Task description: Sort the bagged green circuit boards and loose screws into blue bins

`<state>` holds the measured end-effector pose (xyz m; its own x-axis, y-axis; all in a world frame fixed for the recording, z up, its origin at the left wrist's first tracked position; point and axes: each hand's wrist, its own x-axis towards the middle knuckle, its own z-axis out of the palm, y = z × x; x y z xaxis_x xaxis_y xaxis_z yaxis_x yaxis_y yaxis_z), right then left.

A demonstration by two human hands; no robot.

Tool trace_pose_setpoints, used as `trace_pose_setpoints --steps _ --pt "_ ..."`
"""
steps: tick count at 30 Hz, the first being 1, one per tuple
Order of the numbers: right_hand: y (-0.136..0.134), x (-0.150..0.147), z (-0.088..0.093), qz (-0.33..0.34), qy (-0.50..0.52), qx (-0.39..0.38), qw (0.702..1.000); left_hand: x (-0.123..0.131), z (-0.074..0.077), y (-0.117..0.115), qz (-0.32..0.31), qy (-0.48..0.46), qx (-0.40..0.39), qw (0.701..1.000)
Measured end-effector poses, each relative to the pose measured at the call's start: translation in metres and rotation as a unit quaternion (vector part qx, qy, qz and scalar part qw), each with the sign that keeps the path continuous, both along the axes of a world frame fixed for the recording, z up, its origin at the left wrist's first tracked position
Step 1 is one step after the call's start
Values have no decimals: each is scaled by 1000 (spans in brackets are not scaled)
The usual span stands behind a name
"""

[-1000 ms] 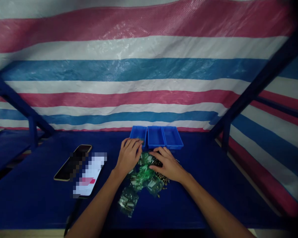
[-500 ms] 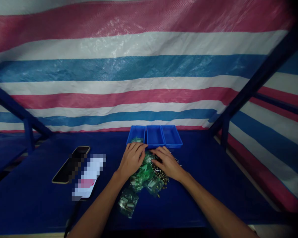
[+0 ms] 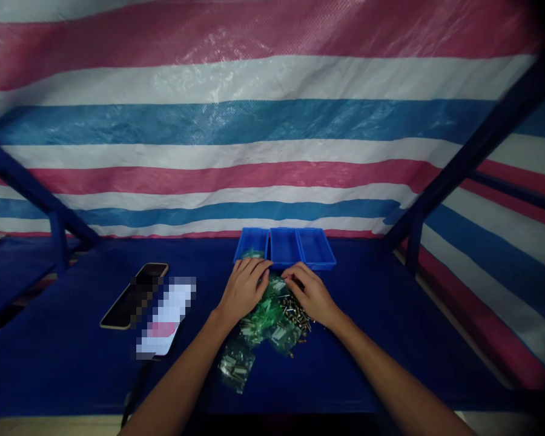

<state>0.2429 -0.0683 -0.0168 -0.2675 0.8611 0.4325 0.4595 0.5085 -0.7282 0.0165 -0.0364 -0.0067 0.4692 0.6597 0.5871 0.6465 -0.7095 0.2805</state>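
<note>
Small clear plastic bags holding metal parts and green bags lie heaped between my hands. My left hand rests over the heap's left side, fingers bent and drawn together at a clear plastic bag. The fingertips' hold is partly hidden. My right hand is closed, with thumb and index finger pinched by that bag's right edge. What sits in this pinch is too small to make out. Loose brass-coloured screw-like parts spread under and beside the right hand. Another filled bag lies nearer to me.
Three blue trays stand in a row behind the hands; the left tray contains bags, beside the middle tray and right tray. Two phones, a dark one and a lit one, lie left on the blue table. Striped sheeting hangs behind.
My right hand has drawn its spread fingers together into a pinch and shifted slightly to the right. The left hand stays over the bags. The whole view has shifted a little.
</note>
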Motion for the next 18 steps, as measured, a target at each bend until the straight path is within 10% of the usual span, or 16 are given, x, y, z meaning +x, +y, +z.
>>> trace_pose_setpoints --steps 18 --pt "2 -1 -7 -46 84 -50 994 9 -12 -2 -49 -138 -82 986"
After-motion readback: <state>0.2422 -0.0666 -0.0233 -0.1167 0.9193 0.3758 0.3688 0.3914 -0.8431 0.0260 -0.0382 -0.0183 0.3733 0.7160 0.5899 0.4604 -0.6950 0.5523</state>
